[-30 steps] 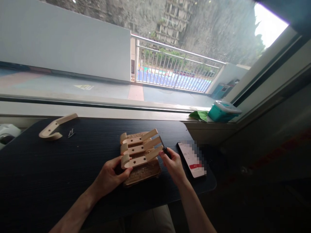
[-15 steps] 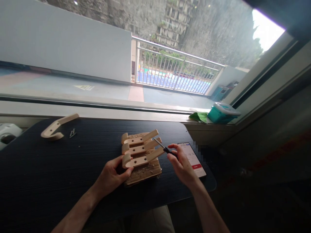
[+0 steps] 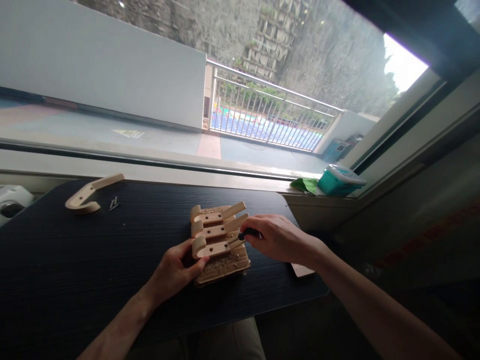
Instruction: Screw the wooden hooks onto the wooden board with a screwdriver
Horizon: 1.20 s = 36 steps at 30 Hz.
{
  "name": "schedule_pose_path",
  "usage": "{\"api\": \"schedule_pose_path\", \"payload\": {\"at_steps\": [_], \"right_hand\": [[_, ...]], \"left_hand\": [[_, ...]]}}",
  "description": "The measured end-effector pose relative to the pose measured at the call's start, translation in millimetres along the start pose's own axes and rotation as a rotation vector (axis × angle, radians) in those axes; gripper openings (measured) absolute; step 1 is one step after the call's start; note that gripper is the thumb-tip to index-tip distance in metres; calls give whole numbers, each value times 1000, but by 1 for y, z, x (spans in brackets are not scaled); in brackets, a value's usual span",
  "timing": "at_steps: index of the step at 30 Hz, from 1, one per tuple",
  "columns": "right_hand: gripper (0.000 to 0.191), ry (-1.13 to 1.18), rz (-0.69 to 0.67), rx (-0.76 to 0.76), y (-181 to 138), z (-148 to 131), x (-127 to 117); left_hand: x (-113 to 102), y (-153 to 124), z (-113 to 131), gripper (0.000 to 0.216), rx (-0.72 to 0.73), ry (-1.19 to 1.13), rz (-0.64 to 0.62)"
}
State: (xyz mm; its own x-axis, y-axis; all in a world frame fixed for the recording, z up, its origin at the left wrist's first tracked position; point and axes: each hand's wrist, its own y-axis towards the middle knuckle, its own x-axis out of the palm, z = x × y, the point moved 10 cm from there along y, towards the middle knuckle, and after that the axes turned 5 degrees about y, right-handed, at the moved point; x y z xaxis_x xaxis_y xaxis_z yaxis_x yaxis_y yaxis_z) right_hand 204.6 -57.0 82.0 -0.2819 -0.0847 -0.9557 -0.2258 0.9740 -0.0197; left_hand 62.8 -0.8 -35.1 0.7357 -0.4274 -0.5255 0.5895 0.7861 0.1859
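Note:
Three pale wooden hooks lie side by side on a rough brown board (image 3: 225, 272), each with two dark screw holes. My left hand (image 3: 174, 267) is closed around the curled end of the nearest wooden hook (image 3: 213, 249), thumb at its near side. My right hand (image 3: 275, 237) grips a screwdriver (image 3: 247, 233) by its black handle. Its shaft slopes down to the left along that hook, the tip at or close to the right screw hole; whether it sits in a screw I cannot tell. Behind are the middle hook (image 3: 216, 230) and the far hook (image 3: 213, 218).
Another wooden hook (image 3: 88, 192) lies at the left of the dark table (image 3: 131, 260), with several screws (image 3: 114, 203) beside it. A phone (image 3: 301, 270) is mostly hidden under my right forearm. On the sill sit a green cloth (image 3: 304, 185) and a teal box (image 3: 339, 181).
My right hand has moved left and turned over, bringing the screwdriver from beside the hooks onto the nearest one. It now covers most of the phone. My left hand keeps its hold.

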Motion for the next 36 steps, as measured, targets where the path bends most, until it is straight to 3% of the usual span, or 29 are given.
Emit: {"api": "schedule_pose_path", "payload": {"at_steps": [9,16,22,25,31,36], "right_hand": [[19,-72,-167,-181,19,-30,0],[17,-93,-242,-217,24,-37,5],[19,-315,-315,-426,31,-58,20],[21,-387,-370,-461,38,-69,27],[15,-397,-403,-287,52,-61,27],[20,-279,-311,-104,50,-34,18]], "left_hand": [[-3,0,0,27,16,33,34],[-3,0,-1,28,9,36,40],[-3,0,-3,28,15,34,47],[-2,1,-5,30,4,31,41],[-2,0,-2,29,18,12,22],[-1,0,-4,24,20,15,12]]}}
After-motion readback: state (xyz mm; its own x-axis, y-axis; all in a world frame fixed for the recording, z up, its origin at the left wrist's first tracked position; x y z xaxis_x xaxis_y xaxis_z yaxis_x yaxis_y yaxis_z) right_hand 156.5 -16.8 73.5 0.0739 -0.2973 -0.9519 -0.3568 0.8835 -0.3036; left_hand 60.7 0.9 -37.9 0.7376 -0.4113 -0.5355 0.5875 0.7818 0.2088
